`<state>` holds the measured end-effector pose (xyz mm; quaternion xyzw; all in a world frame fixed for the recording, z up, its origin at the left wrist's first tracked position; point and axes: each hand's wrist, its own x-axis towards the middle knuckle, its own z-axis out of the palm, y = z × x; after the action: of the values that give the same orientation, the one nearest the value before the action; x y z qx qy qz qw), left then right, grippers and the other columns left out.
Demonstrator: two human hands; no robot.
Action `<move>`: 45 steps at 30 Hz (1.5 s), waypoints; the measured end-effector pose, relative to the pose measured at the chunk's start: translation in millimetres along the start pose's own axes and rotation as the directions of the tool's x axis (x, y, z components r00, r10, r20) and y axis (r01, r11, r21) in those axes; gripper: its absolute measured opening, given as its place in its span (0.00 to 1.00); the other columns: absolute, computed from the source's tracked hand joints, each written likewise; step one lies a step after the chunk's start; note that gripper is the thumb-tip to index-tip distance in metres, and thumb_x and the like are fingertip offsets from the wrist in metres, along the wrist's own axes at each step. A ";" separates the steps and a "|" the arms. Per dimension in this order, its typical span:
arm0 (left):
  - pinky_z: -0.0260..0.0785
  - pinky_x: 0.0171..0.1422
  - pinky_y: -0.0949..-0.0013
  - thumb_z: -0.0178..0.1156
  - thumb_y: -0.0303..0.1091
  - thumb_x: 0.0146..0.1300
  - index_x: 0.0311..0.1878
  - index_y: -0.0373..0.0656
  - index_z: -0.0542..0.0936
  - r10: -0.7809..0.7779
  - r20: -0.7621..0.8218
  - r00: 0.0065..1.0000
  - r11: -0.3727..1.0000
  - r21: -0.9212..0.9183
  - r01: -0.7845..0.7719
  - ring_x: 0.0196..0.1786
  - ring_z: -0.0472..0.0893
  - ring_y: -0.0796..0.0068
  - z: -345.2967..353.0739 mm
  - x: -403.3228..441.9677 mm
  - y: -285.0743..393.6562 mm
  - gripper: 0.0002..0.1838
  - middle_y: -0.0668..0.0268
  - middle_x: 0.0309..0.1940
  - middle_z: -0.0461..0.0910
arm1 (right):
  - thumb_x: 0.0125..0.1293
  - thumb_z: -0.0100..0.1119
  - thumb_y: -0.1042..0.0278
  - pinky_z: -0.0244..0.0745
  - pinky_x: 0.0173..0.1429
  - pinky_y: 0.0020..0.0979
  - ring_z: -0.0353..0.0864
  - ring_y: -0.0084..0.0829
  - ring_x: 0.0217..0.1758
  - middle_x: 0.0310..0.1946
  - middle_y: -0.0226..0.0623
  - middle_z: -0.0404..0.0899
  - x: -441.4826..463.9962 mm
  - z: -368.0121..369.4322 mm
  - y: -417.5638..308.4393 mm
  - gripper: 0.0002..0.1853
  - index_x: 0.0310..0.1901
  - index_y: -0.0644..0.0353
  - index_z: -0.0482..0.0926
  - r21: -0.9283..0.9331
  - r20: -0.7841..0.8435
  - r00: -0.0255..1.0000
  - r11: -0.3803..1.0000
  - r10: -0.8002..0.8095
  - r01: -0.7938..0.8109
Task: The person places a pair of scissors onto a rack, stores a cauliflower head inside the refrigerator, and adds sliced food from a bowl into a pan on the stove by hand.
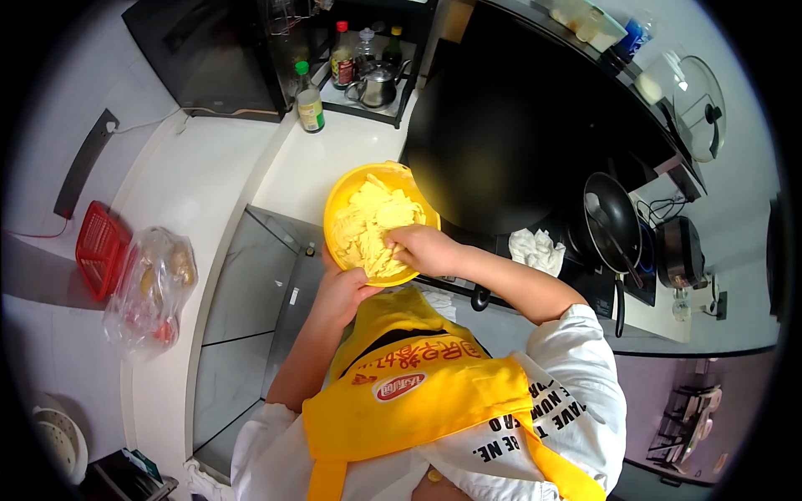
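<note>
A yellow bowl [334,194] is held in front of me near the counter's edge, tilted slightly toward me. Inside it lies a rough, shaggy mass of pale yellow dough [368,219]. My left hand [341,288] grips the bowl's lower left rim, thumb over the edge. Over the bowl's right side reaches my right hand [424,249], its curled fingers pressed into the dough; the fingertips are hidden in it.
Left, a red basket [102,250] and a plastic bag of food [154,288] sit on the counter. Behind the bowl stand a green-capped bottle [309,104] and a metal teapot [376,86]. Right are a crumpled white cloth [536,252] and a black frying pan [614,213].
</note>
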<state>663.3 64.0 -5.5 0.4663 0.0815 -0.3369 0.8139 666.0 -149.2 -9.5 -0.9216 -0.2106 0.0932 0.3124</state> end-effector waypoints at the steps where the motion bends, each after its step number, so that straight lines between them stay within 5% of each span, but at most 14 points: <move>1: 0.72 0.63 0.44 0.45 0.14 0.51 0.74 0.57 0.38 0.004 -0.010 1.000 1.000 -0.002 -0.004 0.66 0.71 0.52 0.3 -0.8 0.8 0.48 0.52 0.68 0.59 | 0.60 0.60 0.74 0.74 0.51 0.43 0.79 0.51 0.47 0.40 0.49 0.80 -0.1 -3.1 -4.0 0.10 0.44 0.60 0.75 -0.011 0.003 1.000 1.000 0.030 -0.030; 10: 0.73 0.62 0.44 0.45 0.15 0.52 0.72 0.56 0.40 -0.003 -0.032 0.999 1.000 0.006 0.003 0.66 0.71 0.51 2.1 -2.6 1.8 0.46 0.52 0.68 0.59 | 0.59 0.60 0.78 0.76 0.51 0.38 0.81 0.49 0.46 0.39 0.50 0.81 -0.2 -2.4 -4.5 0.10 0.44 0.61 0.79 0.174 -0.040 0.999 0.985 0.018 -0.011; 18: 0.75 0.59 0.46 0.45 0.14 0.51 0.73 0.56 0.40 -0.003 -0.066 0.998 1.000 -0.012 0.002 0.65 0.72 0.52 2.2 0.6 -0.6 0.47 0.53 0.68 0.59 | 0.60 0.60 0.74 0.76 0.45 0.32 0.82 0.34 0.37 0.34 0.44 0.82 14.7 -0.9 2.0 0.10 0.44 0.58 0.82 0.314 -0.103 0.985 0.945 0.135 -0.096; 19: 0.75 0.59 0.46 0.45 0.14 0.51 0.73 0.56 0.40 -0.006 -0.066 0.998 1.000 -0.013 0.005 0.65 0.72 0.52 1.7 1.3 -1.2 0.47 0.53 0.68 0.59 | 0.58 0.62 0.76 0.75 0.42 0.30 0.80 0.30 0.34 0.31 0.41 0.81 21.1 -5.1 -1.6 0.11 0.44 0.58 0.83 0.331 -0.059 0.968 0.920 0.245 -0.212; 22: 0.75 0.59 0.45 0.45 0.14 0.51 0.73 0.57 0.40 -0.010 -0.067 0.998 1.000 -0.023 0.009 0.64 0.73 0.52 -2.2 2.9 -1.6 0.48 0.53 0.68 0.59 | 0.63 0.61 0.76 0.74 0.40 0.25 0.77 0.20 0.34 0.32 0.32 0.81 35.0 -9.5 5.2 0.11 0.47 0.60 0.81 0.356 -0.027 0.979 0.917 0.201 -0.179; 33: 0.73 0.60 0.43 0.45 0.13 0.52 0.72 0.59 0.41 -0.014 -0.060 0.998 0.996 -0.090 0.008 0.64 0.73 0.50 -12.4 4.9 -2.6 0.47 0.52 0.68 0.60 | 0.67 0.58 0.76 0.73 0.38 0.21 0.76 0.17 0.31 0.31 0.29 0.81 37.6 -23.4 -0.3 0.13 0.52 0.62 0.80 0.621 0.072 0.941 0.724 0.330 -0.302; 35: 0.73 0.61 0.42 0.44 0.13 0.52 0.72 0.59 0.41 -0.019 -0.072 0.997 0.998 -0.066 0.014 0.64 0.73 0.49 -10.4 6.0 -0.7 0.47 0.51 0.68 0.60 | 0.68 0.57 0.76 0.73 0.39 0.20 0.77 0.16 0.31 0.32 0.28 0.81 31.6 -51.0 -16.1 0.12 0.51 0.65 0.79 0.596 0.001 0.895 0.719 0.445 -0.358; 38: 0.71 0.62 0.41 0.43 0.13 0.52 0.73 0.59 0.41 -0.027 -0.068 0.997 0.999 -0.040 0.025 0.65 0.73 0.48 -6.1 3.9 2.7 0.47 0.51 0.69 0.60 | 0.66 0.59 0.74 0.73 0.37 0.21 0.77 0.17 0.31 0.31 0.30 0.83 22.7 -72.4 45.4 0.08 0.45 0.66 0.79 0.675 -0.180 0.884 0.708 0.431 -0.208; 39: 0.71 0.63 0.41 0.42 0.13 0.52 0.73 0.59 0.41 -0.024 -0.070 0.997 0.999 -0.041 0.021 0.66 0.72 0.47 -6.2 3.4 2.9 0.47 0.50 0.69 0.60 | 0.66 0.60 0.74 0.73 0.36 0.21 0.77 0.17 0.30 0.31 0.30 0.83 8.8 -89.1 57.4 0.08 0.44 0.65 0.80 0.591 -0.287 0.886 0.796 0.364 -0.136; 41: 0.71 0.63 0.41 0.42 0.12 0.51 0.73 0.59 0.41 -0.017 -0.046 0.999 0.999 -0.048 0.014 0.66 0.72 0.47 -6.8 4.0 -0.1 0.47 0.50 0.69 0.60 | 0.63 0.63 0.73 0.74 0.36 0.23 0.78 0.19 0.30 0.31 0.32 0.83 -8.2 -118.1 98.3 0.07 0.41 0.65 0.82 0.537 -0.298 0.763 0.762 0.573 -0.362; 45: 0.71 0.63 0.41 0.42 0.12 0.52 0.73 0.59 0.41 -0.013 -0.055 0.998 0.998 -0.057 0.010 0.66 0.72 0.48 -10.2 6.0 -5.0 0.47 0.50 0.69 0.60 | 0.56 0.69 0.66 0.77 0.35 0.30 0.83 0.30 0.26 0.25 0.42 0.84 -51.3 -136.2 196.4 0.09 0.32 0.63 0.85 0.054 -0.572 0.584 0.737 0.576 -0.674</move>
<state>666.5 67.8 -17.3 0.4518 0.1160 -0.3263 0.8222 726.3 -385.8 -21.0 -0.9441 0.2209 -0.0917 0.2268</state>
